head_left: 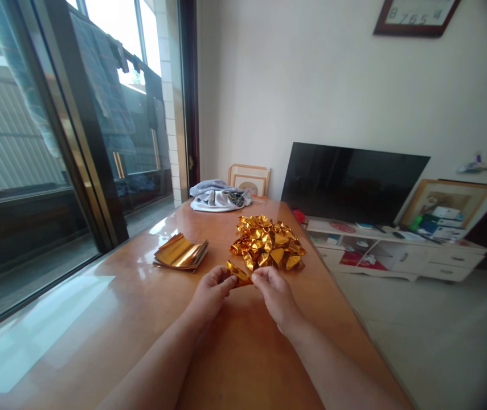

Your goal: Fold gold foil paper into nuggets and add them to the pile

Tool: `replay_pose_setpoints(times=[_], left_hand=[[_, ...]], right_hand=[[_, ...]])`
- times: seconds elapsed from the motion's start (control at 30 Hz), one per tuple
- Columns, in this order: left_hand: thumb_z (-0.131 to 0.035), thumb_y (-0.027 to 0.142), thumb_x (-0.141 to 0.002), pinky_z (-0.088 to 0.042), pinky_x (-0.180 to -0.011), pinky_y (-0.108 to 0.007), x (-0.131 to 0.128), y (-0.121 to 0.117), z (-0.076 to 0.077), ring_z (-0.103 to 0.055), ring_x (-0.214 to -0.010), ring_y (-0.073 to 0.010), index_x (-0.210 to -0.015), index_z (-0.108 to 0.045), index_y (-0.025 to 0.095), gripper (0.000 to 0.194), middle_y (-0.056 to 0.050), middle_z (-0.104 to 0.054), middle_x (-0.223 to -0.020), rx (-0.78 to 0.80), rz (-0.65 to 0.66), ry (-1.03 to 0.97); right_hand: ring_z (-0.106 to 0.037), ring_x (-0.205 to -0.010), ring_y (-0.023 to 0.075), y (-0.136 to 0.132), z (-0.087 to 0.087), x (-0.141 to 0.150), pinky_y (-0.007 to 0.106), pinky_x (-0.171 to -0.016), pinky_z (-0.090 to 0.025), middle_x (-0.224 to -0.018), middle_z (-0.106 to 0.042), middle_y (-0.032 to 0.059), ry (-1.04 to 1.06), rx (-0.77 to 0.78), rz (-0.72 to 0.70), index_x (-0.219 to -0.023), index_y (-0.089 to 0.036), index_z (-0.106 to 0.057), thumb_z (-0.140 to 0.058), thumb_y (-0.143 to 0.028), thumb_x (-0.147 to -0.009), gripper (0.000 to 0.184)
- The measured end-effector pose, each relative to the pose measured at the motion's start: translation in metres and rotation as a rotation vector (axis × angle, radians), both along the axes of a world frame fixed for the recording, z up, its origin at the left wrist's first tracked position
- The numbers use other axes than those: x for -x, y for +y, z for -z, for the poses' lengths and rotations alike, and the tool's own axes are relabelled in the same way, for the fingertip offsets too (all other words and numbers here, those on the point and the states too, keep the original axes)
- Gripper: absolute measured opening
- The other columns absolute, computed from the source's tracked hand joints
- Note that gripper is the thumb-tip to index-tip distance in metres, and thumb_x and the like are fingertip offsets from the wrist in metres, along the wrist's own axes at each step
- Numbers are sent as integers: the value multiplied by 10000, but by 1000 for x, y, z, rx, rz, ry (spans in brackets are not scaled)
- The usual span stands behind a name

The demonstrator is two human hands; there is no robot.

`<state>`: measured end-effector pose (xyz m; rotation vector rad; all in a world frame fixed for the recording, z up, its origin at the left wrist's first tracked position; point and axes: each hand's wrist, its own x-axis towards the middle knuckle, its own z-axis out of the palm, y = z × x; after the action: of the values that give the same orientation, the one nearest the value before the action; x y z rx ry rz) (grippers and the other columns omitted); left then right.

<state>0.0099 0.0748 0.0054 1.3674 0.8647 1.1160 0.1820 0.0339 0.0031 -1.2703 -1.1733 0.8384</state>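
Pinching gold foil [242, 279] in left grip [211, 289] and right grip [278, 293], wall clock [418, 12] numerals 8, 7, 6, 5

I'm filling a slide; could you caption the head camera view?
Two hands pinch a gold foil piece between flat gold sheets and a folded heap.

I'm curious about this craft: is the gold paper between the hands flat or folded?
Folded: the gold paper shows creases and a raised edge between the left hand and right hand.
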Motion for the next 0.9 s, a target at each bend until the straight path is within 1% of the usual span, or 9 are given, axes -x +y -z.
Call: replay_pose_setpoints(times=[0.07, 0.13, 0.23, 0.33, 0.4, 0.5, 0.67, 0.8, 0.9], left_hand=[[-766, 391, -763, -410, -645, -239, -1, -2, -2, -551, -696, -132, -921, -680, 154, 297, -30, -692, -856, 15, -2, -30], [-783, 386, -749, -462, -737, -269, -2, -4, -3, -615, -788, -170, -907, -683, 151, 300, -49, -713, -888, 29, 33, -91], [-790, 395, -748, -491, -852, -319, -4, -5, -2, -658, -897, -215, -926, -687, 151, 319, -70, -728, -936, 53, 92, -145], [-787, 412, -754, -493, -885, -335, -5, -4, 1, -666, -945, -229, -974, -686, 155, 353, -74, -729, -970, 68, 116, -139], [-784, 412, -762, -490, -880, -332, -5, -4, 2, -662, -951, -226, -990, -682, 154, 359, -74, -724, -976, 60, 132, -128], [-778, 397, -780, -478, -831, -300, -5, -5, 2, -648, -905, -200, -1003, -674, 153, 346, -63, -712, -954, 35, 149, -98], [-791, 406, -766, -460, -782, -274, -6, -5, 2, -628, -909, -194, -1063, -665, 157, 408, -74, -706, -1004, 4, 167, -97], [-766, 428, -779, -432, -688, -251, -6, -4, 2, -588, -787, -161, -1028, -672, 149, 386, -60, -694, -923, -5, 105, -38], [-764, 427, -775, -418, -660, -246, -6, -5, 1, -556, -730, -143, -1014, -678, 150, 375, -43, -681, -871, -8, 73, -4]], right_hand=[[-645, -886, 216, -1, 0, 0, 295, -731, -501, -934, -712, 44, -101, -103, 0, -955, -206, -666, -655, -414, -831, 243], [-641, -932, 224, -1, 2, 0, 314, -789, -500, -986, -708, 53, -191, -158, -7, -948, -208, -674, -655, -382, -834, 209], [-637, -922, 221, 0, 5, -1, 318, -799, -495, -985, -704, 55, -257, -184, 0, -918, -208, -679, -649, -362, -840, 175], [-636, -884, 220, 2, 7, -2, 318, -777, -493, -952, -711, 50, -253, -161, 22, -910, -206, -679, -659, -369, -830, 183], [-635, -867, 218, 2, 6, -3, 318, -771, -490, -935, -716, 46, -245, -140, 25, -909, -206, -678, -661, -375, -830, 188], [-634, -863, 216, 1, 5, -4, 320, -778, -487, -933, -720, 43, -237, -127, 26, -910, -207, -675, -653, -374, -839, 183], [-635, -856, 220, 0, 4, -3, 327, -782, -490, -925, -724, 48, -224, -120, 11, -905, -206, -674, -644, -376, -847, 182], [-639, -851, 221, -2, 3, -1, 321, -767, -494, -918, -726, 49, -221, -130, -23, -886, -206, -674, -644, -394, -846, 195], [-641, -847, 219, -2, 3, 0, 312, -752, -495, -910, -724, 46, -214, -141, -38, -872, -208, -671, -631, -398, -854, 194]])
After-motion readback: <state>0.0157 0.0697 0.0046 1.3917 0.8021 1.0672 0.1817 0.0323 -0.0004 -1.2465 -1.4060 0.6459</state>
